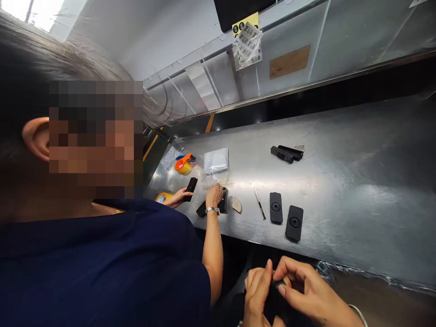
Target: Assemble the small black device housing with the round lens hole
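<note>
At the bottom of the head view, in front of the table's near edge, my left hand (256, 293) wraps around a black object (276, 303). Fingers of my right hand (308, 288) pinch at its upper end, thumb and forefinger close together. Most of the object is hidden between my hands and against the dark background, so its kind cannot be made out. Beyond them on the metal table lie two flat black rectangular casings, a nearer one (294, 223) and a farther one (275, 208), each with a round ring on its face.
A utility knife (259, 203) and a beige pad (236, 205) lie left of the casings. Farther back are several black parts (287, 153), plastic bags (216, 161) and an orange tape dispenser (184, 163). On the left, a co-worker (163, 254) in dark blue handles black pieces.
</note>
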A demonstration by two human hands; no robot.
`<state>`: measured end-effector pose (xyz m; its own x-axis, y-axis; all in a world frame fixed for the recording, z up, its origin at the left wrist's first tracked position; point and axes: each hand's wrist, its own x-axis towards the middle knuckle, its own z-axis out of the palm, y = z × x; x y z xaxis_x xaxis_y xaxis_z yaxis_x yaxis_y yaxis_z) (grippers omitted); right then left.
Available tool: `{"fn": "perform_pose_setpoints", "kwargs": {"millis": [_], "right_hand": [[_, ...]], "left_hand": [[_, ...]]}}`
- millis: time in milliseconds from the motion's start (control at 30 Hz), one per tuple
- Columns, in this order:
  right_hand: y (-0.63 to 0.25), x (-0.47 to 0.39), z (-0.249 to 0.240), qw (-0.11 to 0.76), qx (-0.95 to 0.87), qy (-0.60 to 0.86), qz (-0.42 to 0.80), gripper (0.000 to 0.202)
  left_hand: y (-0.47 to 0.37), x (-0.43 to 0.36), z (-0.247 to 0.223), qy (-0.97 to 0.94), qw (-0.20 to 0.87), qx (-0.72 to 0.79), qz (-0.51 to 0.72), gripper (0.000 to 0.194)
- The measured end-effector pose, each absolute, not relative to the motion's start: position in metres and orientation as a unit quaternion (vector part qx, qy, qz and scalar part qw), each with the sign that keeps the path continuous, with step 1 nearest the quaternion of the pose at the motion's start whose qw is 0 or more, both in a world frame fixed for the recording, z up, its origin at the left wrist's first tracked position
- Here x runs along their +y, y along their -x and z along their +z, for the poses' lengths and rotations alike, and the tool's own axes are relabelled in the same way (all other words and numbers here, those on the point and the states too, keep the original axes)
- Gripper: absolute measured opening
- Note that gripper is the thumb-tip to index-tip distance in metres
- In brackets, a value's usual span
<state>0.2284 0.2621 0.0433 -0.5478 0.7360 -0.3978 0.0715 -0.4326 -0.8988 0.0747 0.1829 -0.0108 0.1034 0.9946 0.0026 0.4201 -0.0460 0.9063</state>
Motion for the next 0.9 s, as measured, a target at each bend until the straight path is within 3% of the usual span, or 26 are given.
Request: {"fn": "perform_pose_setpoints", "kwargs": {"millis": [700,900], "right_hand": [[-0.231,0.257,0.04,0.221,-0.476,0.417,0.742,0.012],[-0.232,0.258,0.046,0.225,-0.429,0.426,0.764,0.013]], "left_hand": [[-0.083,0.175,-0.006,-0.604,0.41,0.584,0.354,0.086],[-0.084,0.17,0.006,-0.503,0.498,0.625,0.329,0.074]]}}
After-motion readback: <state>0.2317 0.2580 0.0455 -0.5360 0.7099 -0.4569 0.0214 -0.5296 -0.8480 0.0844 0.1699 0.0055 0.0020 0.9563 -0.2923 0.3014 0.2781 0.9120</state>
